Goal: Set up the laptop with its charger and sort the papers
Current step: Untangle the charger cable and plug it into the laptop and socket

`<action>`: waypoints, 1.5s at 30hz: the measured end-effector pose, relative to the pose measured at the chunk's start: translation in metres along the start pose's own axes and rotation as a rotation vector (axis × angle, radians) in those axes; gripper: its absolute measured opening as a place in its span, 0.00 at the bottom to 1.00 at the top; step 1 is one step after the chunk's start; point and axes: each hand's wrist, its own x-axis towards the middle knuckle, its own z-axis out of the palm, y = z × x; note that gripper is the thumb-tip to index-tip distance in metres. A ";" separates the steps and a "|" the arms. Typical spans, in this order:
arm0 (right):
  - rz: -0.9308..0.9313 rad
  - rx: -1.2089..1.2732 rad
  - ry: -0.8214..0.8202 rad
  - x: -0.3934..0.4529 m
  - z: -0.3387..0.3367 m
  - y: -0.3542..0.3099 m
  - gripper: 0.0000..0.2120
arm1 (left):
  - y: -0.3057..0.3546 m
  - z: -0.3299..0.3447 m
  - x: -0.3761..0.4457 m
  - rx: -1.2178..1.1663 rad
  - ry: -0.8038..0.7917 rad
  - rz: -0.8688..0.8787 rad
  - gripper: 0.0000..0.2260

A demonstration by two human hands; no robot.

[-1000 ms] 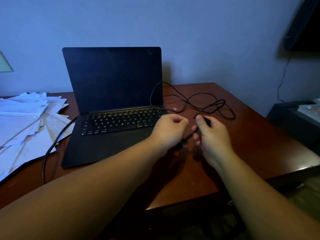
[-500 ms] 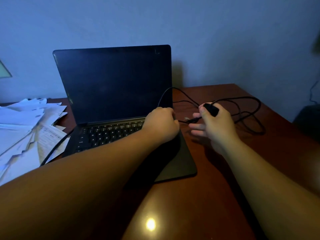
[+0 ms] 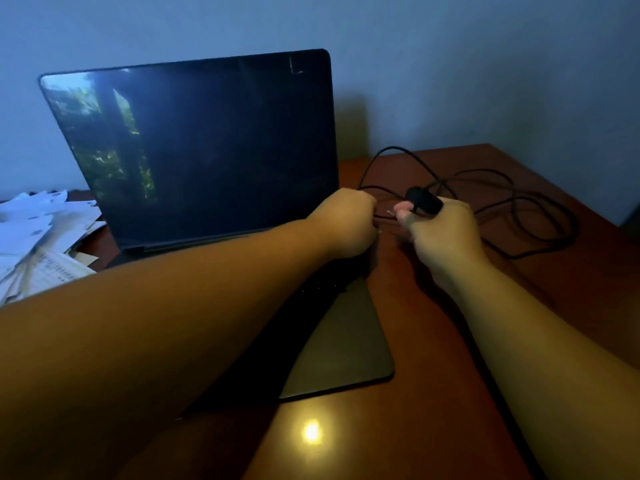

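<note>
A dark laptop (image 3: 207, 150) stands open on the brown desk (image 3: 433, 393), its screen off. My left hand (image 3: 346, 223) is curled at the laptop's right edge near the hinge, fingers closed on the thin charger cable. My right hand (image 3: 443, 226) is just to its right and holds a black cylindrical part of the charger cable (image 3: 424, 201) between thumb and fingers. A small metal plug tip (image 3: 390, 213) shows between the two hands. The rest of the black cable (image 3: 540, 216) lies in loose loops on the desk to the right.
A messy pile of white papers (image 3: 45, 233) lies on the desk left of the laptop. A blue-grey wall stands right behind the desk. My left forearm crosses over the keyboard. The desk's right edge runs near the cable loops.
Both hands moved up and toward the laptop's right side with the cable. The view came closer, and the keyboard is now hidden under my left forearm.
</note>
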 end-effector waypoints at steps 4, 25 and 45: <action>-0.022 0.043 -0.018 0.001 -0.001 -0.001 0.06 | 0.002 -0.003 0.006 0.112 -0.096 0.052 0.10; -0.289 -0.416 -0.221 -0.018 0.006 -0.007 0.08 | 0.008 0.003 -0.091 0.040 0.061 0.204 0.12; -0.226 -0.343 -0.337 -0.022 0.000 -0.003 0.11 | 0.023 0.015 -0.122 0.026 0.002 0.357 0.15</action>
